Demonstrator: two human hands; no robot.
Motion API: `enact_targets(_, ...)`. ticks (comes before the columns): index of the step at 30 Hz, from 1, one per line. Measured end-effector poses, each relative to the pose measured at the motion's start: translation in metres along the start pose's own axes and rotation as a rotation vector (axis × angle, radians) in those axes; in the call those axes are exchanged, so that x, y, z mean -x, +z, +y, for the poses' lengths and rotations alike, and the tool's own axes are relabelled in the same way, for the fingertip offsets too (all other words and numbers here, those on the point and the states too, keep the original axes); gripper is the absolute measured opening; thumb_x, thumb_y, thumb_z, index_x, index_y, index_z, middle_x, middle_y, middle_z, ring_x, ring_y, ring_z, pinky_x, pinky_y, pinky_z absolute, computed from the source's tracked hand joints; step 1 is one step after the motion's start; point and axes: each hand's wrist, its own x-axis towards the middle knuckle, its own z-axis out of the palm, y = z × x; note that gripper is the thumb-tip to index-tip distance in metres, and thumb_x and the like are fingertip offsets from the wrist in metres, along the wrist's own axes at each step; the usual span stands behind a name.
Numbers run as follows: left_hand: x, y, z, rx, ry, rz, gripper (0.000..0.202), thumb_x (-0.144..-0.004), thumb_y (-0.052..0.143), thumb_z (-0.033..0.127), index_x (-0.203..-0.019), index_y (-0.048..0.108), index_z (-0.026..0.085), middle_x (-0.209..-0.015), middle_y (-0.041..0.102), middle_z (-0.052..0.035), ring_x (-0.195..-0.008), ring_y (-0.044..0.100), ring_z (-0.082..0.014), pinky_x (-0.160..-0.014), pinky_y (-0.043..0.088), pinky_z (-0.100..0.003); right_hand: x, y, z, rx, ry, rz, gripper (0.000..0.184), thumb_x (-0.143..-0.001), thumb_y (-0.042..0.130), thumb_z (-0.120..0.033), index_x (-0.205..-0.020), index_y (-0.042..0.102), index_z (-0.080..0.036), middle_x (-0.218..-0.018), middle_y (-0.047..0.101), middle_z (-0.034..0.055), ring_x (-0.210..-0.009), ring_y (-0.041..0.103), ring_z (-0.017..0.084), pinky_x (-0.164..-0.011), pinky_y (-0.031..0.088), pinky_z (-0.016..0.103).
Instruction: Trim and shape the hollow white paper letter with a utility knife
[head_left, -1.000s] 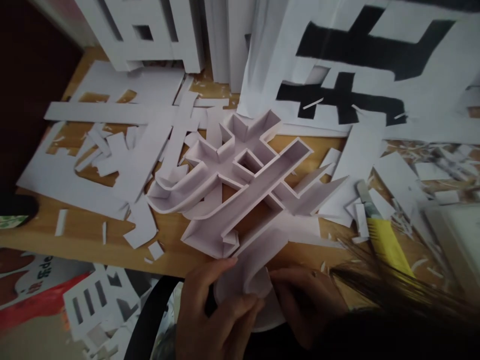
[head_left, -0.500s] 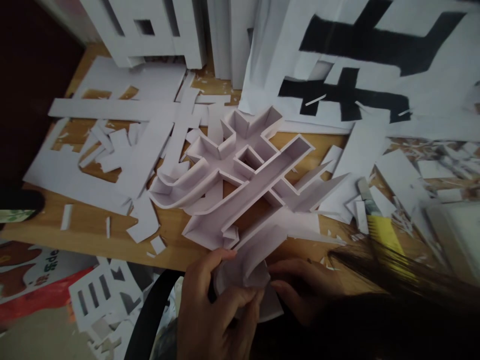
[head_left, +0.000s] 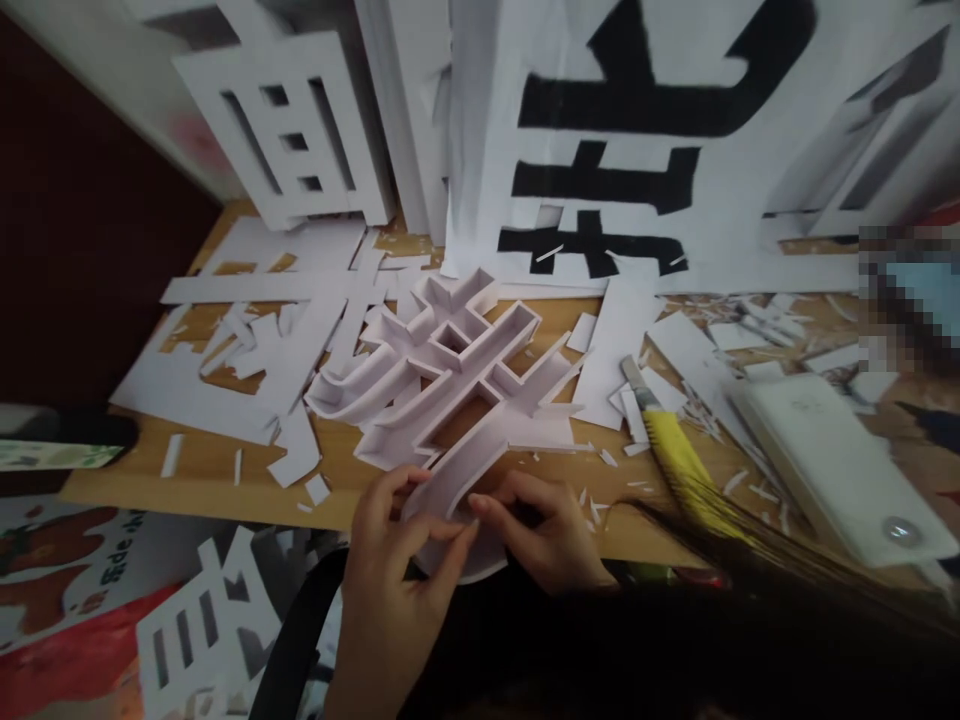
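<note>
A white three-dimensional paper character [head_left: 450, 375], built from flat pieces with upright walls, lies on the wooden table [head_left: 225, 480]. Its near curved stroke [head_left: 461, 480] reaches over the table's front edge. My left hand [head_left: 394, 550] pinches that stroke's end from the left, thumb and fingers closed on its wall. My right hand [head_left: 544, 530] holds the same stroke from the right, fingers pressed on the paper.
A yellow utility knife [head_left: 671, 440] lies right of the character. Paper offcuts [head_left: 247, 350] cover the left of the table. Printed black-character sheets [head_left: 615, 150] and a white cut-out letter [head_left: 300, 130] lean at the back. A white box [head_left: 832, 470] sits right.
The view has lifted and pulled back, showing more of the back and the right. Both hands stay on the near stroke, now pinching it nearer the table's edge.
</note>
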Motion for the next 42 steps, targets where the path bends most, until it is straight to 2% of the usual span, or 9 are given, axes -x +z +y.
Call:
enact_targets(2,0.001,0.002,-0.002,0.002,-0.002,0.014,0.011,-0.087,0.072,0.030,-0.077,0.070,0.028,-0.123,0.055,-0.0003,-0.104,0.061,-0.0170,-0.088,0.053,-0.034,0.000,-0.001,0.000,-0.048,0.012,-0.009,0.036,-0.092,0.067,-0.037,-0.062,0.059,-0.018,-0.052,0.049,-0.0056,-0.048,0.040,0.007,-0.046,0.031,0.020)
enact_targets(6,-0.002,-0.001,-0.008,-0.055,0.126,0.018,0.009,-0.088,0.070,0.032,-0.080,0.070,0.028,-0.119,0.057,-0.0006,-0.106,0.060,-0.0178,-0.088,0.052,-0.033,0.001,0.001,0.000,-0.103,0.010,-0.005,0.036,-0.091,0.068,-0.039,-0.063,0.062,-0.018,-0.054,0.052,-0.0041,-0.050,0.042,0.008,-0.048,0.032,0.021)
enact_targets(9,-0.007,-0.011,-0.010,-0.087,0.236,0.023,0.004,-0.090,0.069,0.032,-0.093,0.069,0.030,-0.115,0.061,0.0005,-0.106,0.061,-0.0168,-0.093,0.050,-0.031,0.003,0.002,0.003,-0.120,-0.003,0.002,0.036,-0.091,0.066,-0.042,-0.064,0.062,-0.018,-0.055,0.052,-0.0032,-0.051,0.043,0.009,-0.049,0.033,0.022)
enact_targets(13,-0.020,-0.015,-0.001,-0.019,0.322,-0.007,0.019,-0.101,0.051,0.033,-0.116,0.062,0.029,-0.118,0.062,-0.0016,-0.113,0.059,-0.0152,-0.100,0.046,-0.029,0.004,0.003,0.005,-0.109,-0.007,-0.003,0.035,-0.091,0.065,-0.043,-0.067,0.063,-0.017,-0.058,0.054,-0.0023,-0.054,0.045,0.009,-0.052,0.035,0.022)
enact_targets(17,-0.042,0.005,0.014,0.035,0.485,-0.148,0.046,-0.104,0.033,0.046,-0.142,0.043,0.020,-0.140,0.051,-0.0132,-0.133,0.047,-0.0220,-0.111,0.040,-0.038,0.003,0.003,0.006,-0.109,-0.038,0.007,0.034,-0.090,0.062,-0.041,-0.065,0.059,-0.018,-0.059,0.053,-0.0023,-0.054,0.045,0.010,-0.053,0.035,0.023)
enact_targets(22,-0.061,0.031,0.019,-0.043,0.652,-0.310,0.064,-0.101,0.030,0.058,-0.149,0.033,0.015,-0.149,0.044,-0.0208,-0.140,0.039,-0.0317,-0.117,0.033,-0.053,0.002,0.003,0.011,-0.101,-0.142,0.067,0.016,-0.076,0.055,-0.024,-0.061,0.050,-0.020,-0.057,0.053,-0.0023,-0.054,0.046,0.011,-0.053,0.037,0.023)
enact_targets(29,-0.065,0.040,0.016,-0.109,0.672,-0.426,0.072,-0.098,0.028,0.065,-0.146,0.038,0.013,-0.146,0.048,-0.0216,-0.141,0.040,-0.0335,-0.119,0.030,-0.056,0.000,0.001,0.015,-0.099,-0.153,0.061,0.010,-0.071,0.053,-0.024,-0.061,0.053,-0.019,-0.057,0.057,0.0013,-0.053,0.047,0.014,-0.050,0.038,0.027)
enact_targets(35,-0.063,0.038,0.019,-0.121,0.656,-0.383,0.065,-0.100,0.025,0.058,-0.145,0.039,0.013,-0.144,0.049,-0.0207,-0.143,0.034,-0.0335,-0.119,0.023,-0.060,0.001,0.003,0.015,-0.106,-0.148,0.088,0.017,-0.073,0.053,-0.026,-0.060,0.045,-0.021,-0.056,0.053,-0.0004,-0.054,0.044,0.013,-0.052,0.037,0.027)
enact_targets(42,-0.062,0.032,0.020,-0.070,0.653,-0.312,0.054,-0.102,0.030,0.047,-0.144,0.040,0.016,-0.144,0.047,-0.0189,-0.137,0.040,-0.0292,-0.115,0.030,-0.054,0.002,0.004,0.014,-0.124,-0.150,0.083,0.014,-0.074,0.054,-0.022,-0.062,0.048,-0.020,-0.059,0.053,-0.0023,-0.056,0.044,0.011,-0.054,0.037,0.024)
